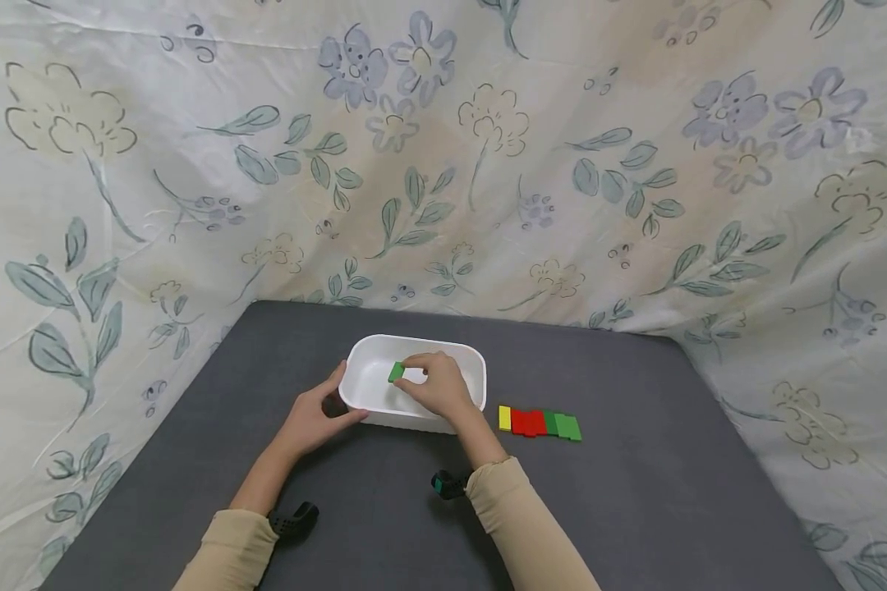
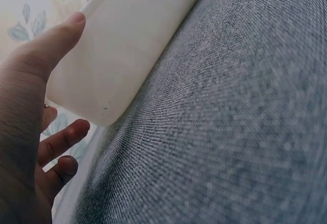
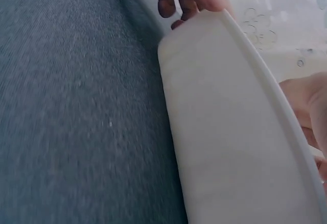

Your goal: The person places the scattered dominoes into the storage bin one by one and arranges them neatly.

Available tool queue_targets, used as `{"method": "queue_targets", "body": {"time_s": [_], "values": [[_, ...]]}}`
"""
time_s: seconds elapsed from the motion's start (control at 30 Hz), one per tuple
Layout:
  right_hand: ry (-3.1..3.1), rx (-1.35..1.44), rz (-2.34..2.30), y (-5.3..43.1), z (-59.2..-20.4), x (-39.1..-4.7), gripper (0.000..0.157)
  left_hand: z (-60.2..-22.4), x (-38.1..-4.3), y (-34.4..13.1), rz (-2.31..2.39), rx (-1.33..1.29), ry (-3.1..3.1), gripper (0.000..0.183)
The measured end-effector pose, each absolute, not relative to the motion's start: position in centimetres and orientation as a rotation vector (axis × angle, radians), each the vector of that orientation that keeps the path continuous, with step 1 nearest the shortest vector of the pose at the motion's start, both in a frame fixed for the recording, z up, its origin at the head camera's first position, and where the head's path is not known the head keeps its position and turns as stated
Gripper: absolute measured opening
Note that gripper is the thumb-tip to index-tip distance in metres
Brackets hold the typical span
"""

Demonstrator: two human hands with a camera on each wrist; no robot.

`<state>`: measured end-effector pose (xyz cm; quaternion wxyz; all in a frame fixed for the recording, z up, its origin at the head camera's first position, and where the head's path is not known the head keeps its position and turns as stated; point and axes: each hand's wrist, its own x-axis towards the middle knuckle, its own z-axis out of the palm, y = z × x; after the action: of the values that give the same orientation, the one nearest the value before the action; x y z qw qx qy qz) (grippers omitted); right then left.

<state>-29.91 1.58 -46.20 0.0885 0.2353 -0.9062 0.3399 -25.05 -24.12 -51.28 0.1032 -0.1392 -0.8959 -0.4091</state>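
The right hand pinches a small green rectangular tile between thumb and fingers, over the inside of a white rectangular tub with rounded corners; whether the tile touches the tub's floor cannot be told. The left hand grips the tub's left end, its thumb at the near left corner of the rim and a finger on the left side. Just right of the tub, a row of tiles lies on the dark grey cloth surface: from left to right, a yellow tile, red tiles, dark green, then lighter green. Both forearms wear beige sleeves, with a black wrist device near each cuff. Floral fabric hangs at the far side, left and right.
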Motion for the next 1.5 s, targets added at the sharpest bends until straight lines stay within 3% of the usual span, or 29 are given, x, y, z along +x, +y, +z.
{"method": "queue_targets", "body": {"time_s": [0.93, 1.5], "values": [[-3.062, 0.733, 0.581, -3.9, -46.2, -33.8, 0.032, -51.3, -25.1, -23.7, -1.161, -0.413, -2.558, 0.098], [-3.061, 0.668, 0.665, -3.8, -45.9, -34.0, 0.046, -51.3, -25.8, -24.1, -1.209, -0.412, -2.629, 0.108]]}}
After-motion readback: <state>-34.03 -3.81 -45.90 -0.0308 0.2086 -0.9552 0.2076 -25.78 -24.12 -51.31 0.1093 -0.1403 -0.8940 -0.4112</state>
